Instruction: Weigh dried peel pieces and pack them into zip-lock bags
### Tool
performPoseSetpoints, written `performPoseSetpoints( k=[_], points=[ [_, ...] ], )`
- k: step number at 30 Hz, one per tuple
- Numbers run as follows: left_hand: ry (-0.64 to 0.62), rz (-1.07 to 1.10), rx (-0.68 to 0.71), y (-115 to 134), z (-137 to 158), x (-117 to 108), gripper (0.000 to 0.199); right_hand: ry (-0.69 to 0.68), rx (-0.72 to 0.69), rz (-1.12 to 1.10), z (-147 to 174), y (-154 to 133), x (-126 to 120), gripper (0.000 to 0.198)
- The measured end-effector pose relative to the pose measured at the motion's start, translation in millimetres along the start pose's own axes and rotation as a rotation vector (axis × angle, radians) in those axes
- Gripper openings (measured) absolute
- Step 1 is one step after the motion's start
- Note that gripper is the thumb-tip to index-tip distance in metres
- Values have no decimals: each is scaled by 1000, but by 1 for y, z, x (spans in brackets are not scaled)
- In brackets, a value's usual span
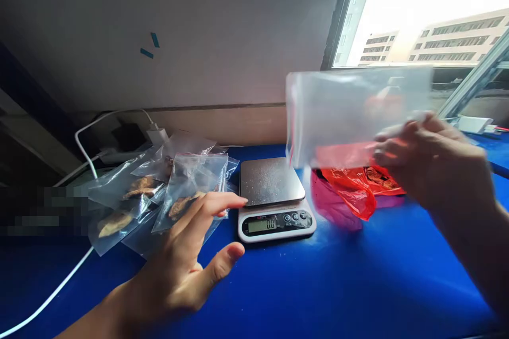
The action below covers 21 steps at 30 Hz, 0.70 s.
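The left hand [183, 265] extends from the lower left toward the frame's middle, index finger [226, 200] stretched out, thumb [223, 265] spread apart below it. The right hand [443, 161], right of centre and slightly blurred, has its fingers [397, 151] drawn into a pinch, forearm [469, 233] slanting up from the lower right corner.

Clock positions are taken from the scale [272, 183]. At 2 o'clock, the clear bag [350, 111] is blurred and veils the upper part of the red bag [360, 198] at 3 o'clock. The right hand [433, 153], also at 3 o'clock, is blurred; its forearm is cut off at 4 o'clock. At 8 o'clock, the left hand [186, 259] covers part of the filled bags [199, 172]; fingertip contact with the scale cannot be determined. Button [295, 217] markings: too small to read.
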<state>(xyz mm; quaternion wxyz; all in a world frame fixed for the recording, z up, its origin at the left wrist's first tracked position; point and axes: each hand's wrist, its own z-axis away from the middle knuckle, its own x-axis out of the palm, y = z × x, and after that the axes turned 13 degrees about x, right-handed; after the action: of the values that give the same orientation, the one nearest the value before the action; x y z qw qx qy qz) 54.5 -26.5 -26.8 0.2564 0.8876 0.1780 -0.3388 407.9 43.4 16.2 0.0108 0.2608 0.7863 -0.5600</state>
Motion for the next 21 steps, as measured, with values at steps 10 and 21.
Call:
performPoseSetpoints(
  k=[10, 21],
  points=[
    [7, 589, -393, -5, -11, 6, 40, -673, 333, -568, 72, -13, 71, 25],
    [133, 628, -462, -7, -20, -5, 34, -653, 277, -280, 72, -14, 70, 42]
  ],
)
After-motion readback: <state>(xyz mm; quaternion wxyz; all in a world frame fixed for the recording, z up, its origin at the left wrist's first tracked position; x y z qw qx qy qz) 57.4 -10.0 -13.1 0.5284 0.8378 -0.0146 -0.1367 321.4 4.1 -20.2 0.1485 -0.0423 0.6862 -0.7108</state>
